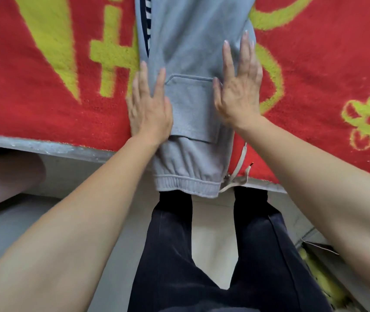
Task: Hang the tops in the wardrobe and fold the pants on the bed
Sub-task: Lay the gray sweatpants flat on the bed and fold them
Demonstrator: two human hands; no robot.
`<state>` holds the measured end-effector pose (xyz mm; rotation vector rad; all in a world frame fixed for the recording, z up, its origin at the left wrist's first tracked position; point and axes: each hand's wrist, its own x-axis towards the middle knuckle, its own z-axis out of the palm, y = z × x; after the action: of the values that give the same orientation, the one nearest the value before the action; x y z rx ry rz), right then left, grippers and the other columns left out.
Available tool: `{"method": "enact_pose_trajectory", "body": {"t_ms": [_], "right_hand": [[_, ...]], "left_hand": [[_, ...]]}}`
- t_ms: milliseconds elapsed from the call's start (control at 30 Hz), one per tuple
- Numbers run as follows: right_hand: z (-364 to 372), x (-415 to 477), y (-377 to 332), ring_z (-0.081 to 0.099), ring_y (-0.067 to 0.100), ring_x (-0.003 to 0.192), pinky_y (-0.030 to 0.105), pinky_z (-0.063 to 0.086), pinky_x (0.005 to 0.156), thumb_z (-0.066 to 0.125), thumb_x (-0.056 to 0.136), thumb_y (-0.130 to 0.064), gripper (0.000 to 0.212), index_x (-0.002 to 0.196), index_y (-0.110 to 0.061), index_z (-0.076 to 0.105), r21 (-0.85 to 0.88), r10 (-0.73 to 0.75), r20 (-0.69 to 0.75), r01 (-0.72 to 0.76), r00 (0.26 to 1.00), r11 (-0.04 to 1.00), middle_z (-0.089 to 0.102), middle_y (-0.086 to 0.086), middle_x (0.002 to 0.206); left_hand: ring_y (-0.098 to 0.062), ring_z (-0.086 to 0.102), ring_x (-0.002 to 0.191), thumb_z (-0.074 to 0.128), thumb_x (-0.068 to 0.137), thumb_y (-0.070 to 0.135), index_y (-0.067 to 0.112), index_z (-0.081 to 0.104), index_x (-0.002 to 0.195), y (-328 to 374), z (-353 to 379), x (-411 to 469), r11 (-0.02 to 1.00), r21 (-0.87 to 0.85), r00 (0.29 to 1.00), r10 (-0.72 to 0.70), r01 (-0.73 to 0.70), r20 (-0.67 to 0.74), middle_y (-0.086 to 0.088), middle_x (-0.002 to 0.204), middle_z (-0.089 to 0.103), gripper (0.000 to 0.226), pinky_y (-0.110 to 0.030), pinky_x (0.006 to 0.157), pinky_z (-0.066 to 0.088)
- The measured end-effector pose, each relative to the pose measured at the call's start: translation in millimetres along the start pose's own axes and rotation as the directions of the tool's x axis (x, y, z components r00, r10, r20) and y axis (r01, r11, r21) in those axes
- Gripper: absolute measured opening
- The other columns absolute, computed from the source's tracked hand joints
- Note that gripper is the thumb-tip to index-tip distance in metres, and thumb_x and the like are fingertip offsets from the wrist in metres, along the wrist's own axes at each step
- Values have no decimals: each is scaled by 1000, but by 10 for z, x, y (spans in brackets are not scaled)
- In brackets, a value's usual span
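Your legs (168,255) in dark trousers stood at the bed (44,147); the grey pants (188,41) lay lengthwise on the red blanket (44,91), waistband (188,183) hanging over the edge toward you; your left hand (149,109) pressed flat on their left side, fingers straight; your right hand (239,91) lay flat on the right edge, fingers spread, perhaps partly on the blanket.

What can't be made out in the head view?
Grey fleece sweatpants: leg ends cut off by the top edge, head view.
Navy-and-white striped fabric: mostly under the sweatpants, head view; garment type unclear.
Yellow object at lower right: blurred, cut by the right forearm and frame edge, head view.
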<state>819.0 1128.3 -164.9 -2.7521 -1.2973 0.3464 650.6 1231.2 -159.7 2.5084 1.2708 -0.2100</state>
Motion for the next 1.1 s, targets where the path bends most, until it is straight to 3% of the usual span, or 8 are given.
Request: {"method": "enact_pose_trajectory", "body": {"t_ms": [67, 133, 267, 400, 1100], "right_hand": [[16, 298, 53, 8, 39, 153, 49, 11, 123, 38, 97, -36, 70, 160, -15, 16, -63, -106, -27, 104, 994, 993, 9, 24, 164], [59, 571, 153, 6, 41, 153, 52, 10, 124, 38, 98, -39, 71, 160, -14, 14, -85, -150, -12, 148, 989, 985, 7, 25, 164], [274, 923, 358, -6, 37, 153, 52, 3, 123, 30, 100, -58, 78, 161, -19, 0, -63, -91, 190, 105, 978, 992, -8, 18, 166], [414, 996, 381, -8, 39, 153, 55, -2, 121, 26, 97, -64, 81, 160, -20, -2, -21, -78, 237, 86, 968, 996, -11, 19, 166], [382, 1041, 382, -11, 40, 152, 55, -10, 119, 27, 98, -64, 79, 160, -24, 0, 10, -80, 321, 82, 944, 997, -12, 17, 166]], "left_hand": [[-29, 7, 152, 39, 98, 31, 26, 17, 158, -1, -35, 350, 978, 93, 982, 183, -186, 33, -12, 166, 3, 63, -46, 114, 24], [-28, 1, 153, 37, 100, 34, 26, 13, 158, 1, -35, 711, 959, 144, 970, 237, -243, 60, -12, 166, -2, 63, -49, 117, 21], [-27, -12, 152, 25, 101, 54, 31, 0, 158, -75, 94, 1289, 985, 145, 980, 67, -95, 187, -9, 165, -12, 66, -57, 120, 5], [-30, -21, 149, 15, 99, 63, 32, -15, 155, -140, 265, 1374, 989, 126, 968, 45, -78, 249, -12, 162, -22, 71, -60, 116, -7], [-31, -38, 141, -1, 86, 75, 33, -31, 148, -154, 184, 1539, 981, 187, 871, -43, -57, 489, -11, 153, -42, 81, -65, 111, -11]]}}
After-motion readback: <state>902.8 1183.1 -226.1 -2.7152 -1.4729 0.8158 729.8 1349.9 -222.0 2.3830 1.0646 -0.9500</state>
